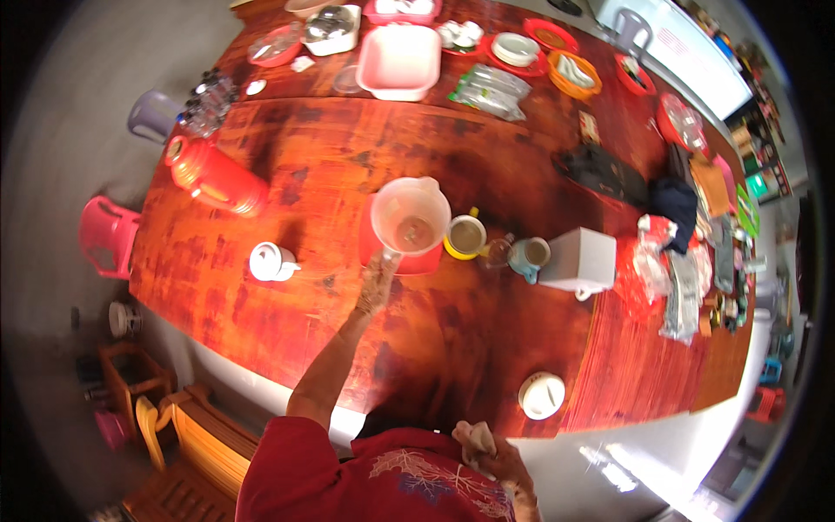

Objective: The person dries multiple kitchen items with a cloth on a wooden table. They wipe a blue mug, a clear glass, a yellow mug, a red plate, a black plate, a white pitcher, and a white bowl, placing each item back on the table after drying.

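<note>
My left hand is closed round the handle of a translucent plastic measuring jug. The jug is over a flat red mat or tray; whether it rests there I cannot tell. Just right of it stand a yellow mug, a small clear glass and a pale blue mug. A white mug is left of my forearm. Close to my body, my right hand grips a crumpled pale cloth. A round white lid-like piece lies near the front edge.
The wooden table also bears a red thermos, water bottles, a pink basin, stacked plates, a white box, a black bag and plastic bags. A wooden chair stands at lower left.
</note>
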Demonstrator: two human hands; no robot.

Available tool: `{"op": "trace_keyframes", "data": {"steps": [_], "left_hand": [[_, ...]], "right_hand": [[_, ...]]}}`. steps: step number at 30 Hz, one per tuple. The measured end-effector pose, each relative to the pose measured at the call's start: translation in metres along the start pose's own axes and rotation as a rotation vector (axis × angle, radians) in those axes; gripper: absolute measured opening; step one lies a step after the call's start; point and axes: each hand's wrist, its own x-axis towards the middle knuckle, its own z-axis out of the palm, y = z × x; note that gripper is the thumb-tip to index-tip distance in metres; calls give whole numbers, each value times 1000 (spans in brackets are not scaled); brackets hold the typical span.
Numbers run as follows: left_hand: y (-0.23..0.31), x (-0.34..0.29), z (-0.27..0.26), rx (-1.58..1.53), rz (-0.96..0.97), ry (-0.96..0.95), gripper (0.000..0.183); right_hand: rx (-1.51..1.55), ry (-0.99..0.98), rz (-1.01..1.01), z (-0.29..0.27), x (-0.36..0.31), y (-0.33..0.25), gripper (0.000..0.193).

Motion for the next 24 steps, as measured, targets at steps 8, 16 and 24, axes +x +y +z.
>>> {"op": "trace_keyframes", "data": {"steps": [8, 16, 24], "left_hand": [[-9, 22, -14, -200, -239, 23, 48], [6, -17, -1, 123, -80, 404, 48], [-20, -170, 45, 356, -312, -88, 32]], "right_hand": [[175, 576, -182, -45, 22, 76, 35], [-431, 1209, 14, -120, 54, 137, 36], [-864, 1072, 40, -136, 108, 159, 52]]}}
